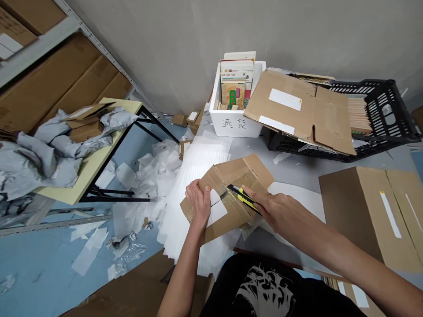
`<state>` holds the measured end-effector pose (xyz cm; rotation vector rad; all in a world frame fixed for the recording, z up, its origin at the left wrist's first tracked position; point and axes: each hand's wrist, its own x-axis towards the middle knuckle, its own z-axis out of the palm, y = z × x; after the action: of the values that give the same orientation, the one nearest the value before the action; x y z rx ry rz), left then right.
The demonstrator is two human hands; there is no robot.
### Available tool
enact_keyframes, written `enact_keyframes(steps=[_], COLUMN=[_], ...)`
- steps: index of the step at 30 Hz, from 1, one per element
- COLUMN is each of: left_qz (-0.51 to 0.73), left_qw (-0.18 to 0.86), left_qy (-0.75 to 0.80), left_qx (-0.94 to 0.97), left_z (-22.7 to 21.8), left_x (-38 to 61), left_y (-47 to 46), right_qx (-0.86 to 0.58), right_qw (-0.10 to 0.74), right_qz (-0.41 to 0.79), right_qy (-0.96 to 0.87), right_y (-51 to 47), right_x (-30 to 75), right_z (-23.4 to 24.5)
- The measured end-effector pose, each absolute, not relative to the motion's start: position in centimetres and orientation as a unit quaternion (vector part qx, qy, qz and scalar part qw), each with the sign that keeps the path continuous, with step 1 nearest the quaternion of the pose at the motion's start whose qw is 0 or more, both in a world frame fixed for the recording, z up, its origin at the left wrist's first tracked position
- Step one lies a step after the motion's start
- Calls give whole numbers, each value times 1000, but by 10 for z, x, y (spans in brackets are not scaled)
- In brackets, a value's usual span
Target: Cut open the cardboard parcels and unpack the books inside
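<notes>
A brown cardboard box (228,169) lies tilted in front of me, clear tape and a white label on its upper face. My left hand (199,201) grips the box's left edge, thumb on top beside the label. In my right hand (266,203) is a yellow and black utility knife (245,198), its tip touching the cardboard near the taped seam. Whether the blade has gone through the tape is too small to tell. Under the box spreads a stack of white foam sheets (194,165).
Behind stand a white bin (236,123) of books and a black crate (390,119) with flattened cardboard (287,92) on top. A closed carton (350,211) sits at the right. Grey mailing bags (33,163) cover a side table (122,105); packing scraps (139,185) litter the floor.
</notes>
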<state>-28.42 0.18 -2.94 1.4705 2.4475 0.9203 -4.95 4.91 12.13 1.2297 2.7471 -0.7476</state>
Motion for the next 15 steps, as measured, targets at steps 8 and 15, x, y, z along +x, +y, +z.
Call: enact_keyframes(steps=[8, 15], left_qz=[280, 260], left_qw=[64, 77], left_qy=[826, 842], left_qx=[485, 467], left_z=[-32, -31], left_x=[-281, -284], left_y=[6, 10], right_qx=[409, 380], right_qw=[94, 45], right_qz=[-195, -186], right_qy=[886, 905], right_y=[51, 38], right_x=[-41, -32], right_z=[122, 117])
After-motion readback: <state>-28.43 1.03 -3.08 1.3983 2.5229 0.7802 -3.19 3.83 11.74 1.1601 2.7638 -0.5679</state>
